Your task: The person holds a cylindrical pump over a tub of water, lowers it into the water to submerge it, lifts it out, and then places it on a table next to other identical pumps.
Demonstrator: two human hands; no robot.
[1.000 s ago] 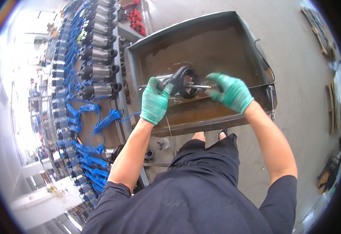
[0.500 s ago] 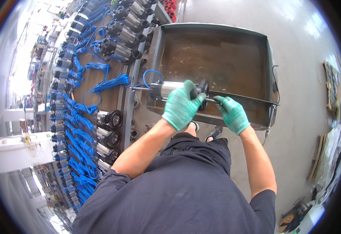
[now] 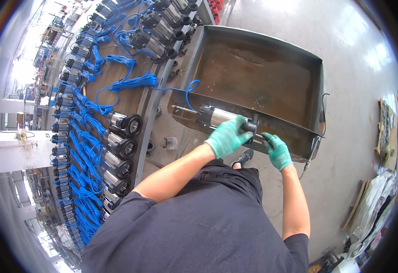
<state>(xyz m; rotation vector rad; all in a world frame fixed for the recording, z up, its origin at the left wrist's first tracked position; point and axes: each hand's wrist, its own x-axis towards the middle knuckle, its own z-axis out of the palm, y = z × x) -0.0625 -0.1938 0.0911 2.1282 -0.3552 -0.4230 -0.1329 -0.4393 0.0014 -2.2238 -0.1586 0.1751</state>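
A silver pump (image 3: pixel 221 115) with black ends lies on its side over the near strip of a shallow metal water tank (image 3: pixel 265 35). My left hand (image 3: pixel 228 137), in a green glove, is closed around the black fitting (image 3: pixel 252 126) at the pump's right end. Pinched in my gloved right hand (image 3: pixel 279 153) is a thin rod (image 3: pixel 261 136) beside that same end; where its tip meets the pump is hard to make out. A blue cable (image 3: pixel 191 88) loops up from the pump's left end and runs to a coiled bundle on the bench.
On the left, a long bench (image 3: pixel 135 98) carries rows of similar pumps (image 3: pixel 151 43) and blue cable coils (image 3: pixel 137 81). A divider (image 3: pixel 290 125) crosses the tank. Wrapped sheets (image 3: pixel 369 214) lean at the far right; red parts (image 3: pixel 215 10) stand beyond the bench.
The pump has moved right and a little nearer along the tank, with both hands moving alongside it. The whole view has turned slightly, and more cable shows between the bench and the pump.
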